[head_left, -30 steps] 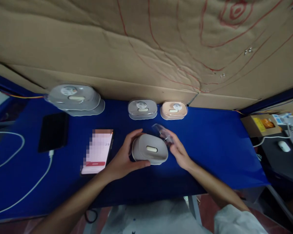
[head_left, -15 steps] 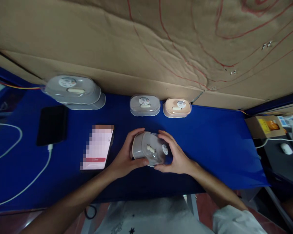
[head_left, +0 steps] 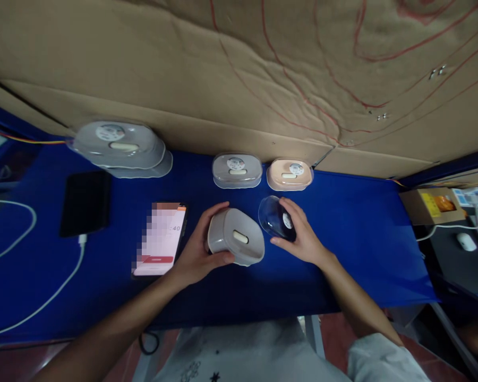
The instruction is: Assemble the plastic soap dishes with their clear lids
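My left hand (head_left: pixel 201 246) is wrapped round a grey oval plastic box (head_left: pixel 231 228), which is tilted and has a cream-coloured bar set in a slot on its face. In my right hand (head_left: pixel 302 236) is a clear plastic lid (head_left: pixel 271 216) with a round white sticker, held apart from the box, just to its right. Behind them on the blue table stand a smaller grey box (head_left: pixel 237 178) and a peach box (head_left: pixel 289 180), both with clear covers and round stickers.
Stacked grey boxes (head_left: pixel 115 146) stand at the back left. A lit phone (head_left: pixel 159 239) lies left of my left hand, with a dark device (head_left: pixel 85 204) on a white cable beyond it. Cardboard (head_left: pixel 175 69) walls the back. A small carton (head_left: pixel 434 207) and a mouse (head_left: pixel 467 242) are far right.
The clear lid has come off the grey box and moved right in my right hand. The box stays in my left hand, its face now uncovered.
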A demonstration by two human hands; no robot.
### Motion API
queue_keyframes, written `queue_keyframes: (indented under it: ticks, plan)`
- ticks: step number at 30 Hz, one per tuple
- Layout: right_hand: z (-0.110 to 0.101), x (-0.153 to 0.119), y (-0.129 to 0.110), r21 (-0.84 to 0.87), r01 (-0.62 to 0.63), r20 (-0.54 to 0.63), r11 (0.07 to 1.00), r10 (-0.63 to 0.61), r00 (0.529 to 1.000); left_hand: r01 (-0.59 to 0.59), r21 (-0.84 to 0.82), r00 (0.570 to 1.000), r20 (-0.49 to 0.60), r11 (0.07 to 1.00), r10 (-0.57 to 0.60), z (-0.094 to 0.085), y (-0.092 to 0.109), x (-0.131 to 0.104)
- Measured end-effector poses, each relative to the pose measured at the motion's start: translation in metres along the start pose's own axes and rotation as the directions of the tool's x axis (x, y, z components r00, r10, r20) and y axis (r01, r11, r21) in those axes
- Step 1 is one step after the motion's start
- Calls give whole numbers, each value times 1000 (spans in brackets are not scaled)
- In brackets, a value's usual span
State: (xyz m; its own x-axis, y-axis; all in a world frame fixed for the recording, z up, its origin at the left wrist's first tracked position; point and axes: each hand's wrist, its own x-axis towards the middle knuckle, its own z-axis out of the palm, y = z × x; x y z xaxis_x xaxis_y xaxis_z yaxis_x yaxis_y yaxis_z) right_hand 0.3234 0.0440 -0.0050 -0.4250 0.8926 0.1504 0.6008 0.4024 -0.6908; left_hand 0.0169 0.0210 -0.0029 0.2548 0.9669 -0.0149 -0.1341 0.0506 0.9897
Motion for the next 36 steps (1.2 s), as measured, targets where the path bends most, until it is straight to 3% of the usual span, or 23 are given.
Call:
queue_keyframes:
  ticks: [3, 6, 9, 12, 14, 16, 19, 21, 22, 24, 26, 29, 31, 33, 36]
  plan:
    - [12, -4, -18, 179, 82, 87, 980, -99, 991, 15, -37, 1000, 8, 999, -14, 6, -3, -2]
    - [29, -7, -37, 214, 135, 137, 968, -166, 976, 32, -64, 999, 43, 997, -30, 13, -5, -5]
    - [37, -9, -42, 297, 107, 116, 949, -147, 982, 65, -90, 996, 69, 994, -59, 16, -5, -7]
    - [35, -9, -36, 519, 23, 89, 854, -81, 993, 95, -130, 992, 91, 987, -83, 15, -4, -7]
    - [33, -8, -30, 688, -57, 85, 724, -2, 996, 96, -167, 993, 87, 981, -82, 14, -4, -7]
    - [29, -6, -25, 835, -172, 113, 522, 142, 983, 91, -224, 995, 62, 970, -79, 13, -5, -6]
    - [22, -1, -20, 943, -289, 216, 168, 352, 910, 98, -313, 994, -5, 945, -105, 10, -5, -3]
    - [17, 1, -19, 954, -295, 252, 42, 419, 872, 112, -367, 989, -46, 923, -138, 9, -4, 0]
    - [16, 2, -19, 956, -293, 251, 30, 438, 863, 115, -390, 987, -61, 914, -150, 9, -3, 1]
    - [16, 2, -21, 947, -299, 217, 114, 457, 863, 116, -407, 984, -79, 906, -162, 9, -3, 2]
    - [19, -1, -26, 900, -298, 148, 319, 417, 896, 109, -370, 985, -84, 922, -151, 10, -5, 1]
    - [25, -6, -35, 727, -199, 88, 657, 198, 976, 76, -244, 993, -73, 967, -96, 11, -9, -3]
    - [29, -8, -40, 580, -106, 110, 808, 51, 993, 45, -158, 997, -49, 986, -54, 12, -10, -4]
    - [31, -11, -42, 431, -25, 123, 902, -32, 992, 33, -84, 999, -18, 996, -35, 13, -8, -5]
    - [32, -13, -42, 279, 62, 133, 958, -102, 986, 44, -21, 999, 27, 999, -43, 14, -5, -6]
